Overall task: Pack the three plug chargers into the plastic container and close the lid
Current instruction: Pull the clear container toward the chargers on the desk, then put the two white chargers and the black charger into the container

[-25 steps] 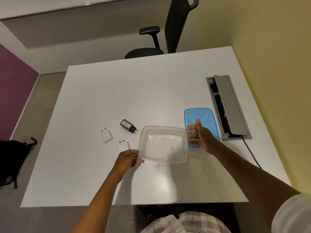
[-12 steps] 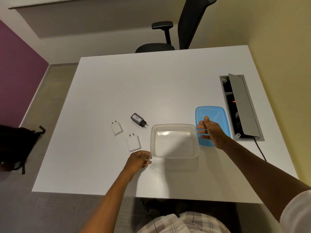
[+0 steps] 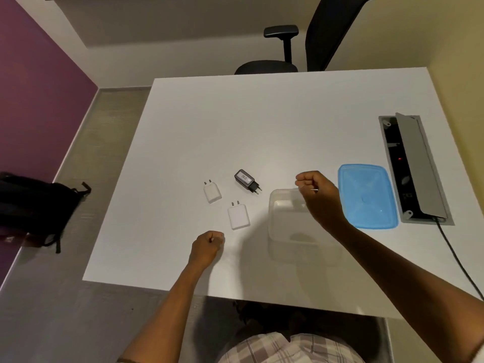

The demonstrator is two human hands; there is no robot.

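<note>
A clear plastic container (image 3: 284, 221) rests open and empty on the white table (image 3: 262, 127). Its blue lid (image 3: 368, 196) lies flat just to the right of it. Three plug chargers lie left of the container: a small white one (image 3: 212, 192), a larger white one (image 3: 238, 217) and a black one (image 3: 245, 180) with a label. My left hand (image 3: 208, 243) is a loose fist on the table just below the larger white charger, holding nothing. My right hand (image 3: 315, 191) hovers over the container's far right part, fingers curled shut and empty, covering that corner.
An open cable hatch (image 3: 413, 166) with a raised grey flap sits in the table at the right, and a black cable (image 3: 455, 258) runs from it toward me. A black office chair (image 3: 285, 58) stands behind the table. A black bag (image 3: 34, 208) lies on the floor at the left.
The container has been set down on the table and both hands have let go of it. My left hand drew back leftward into a fist; my right hand moved left from the lid to above the container.
</note>
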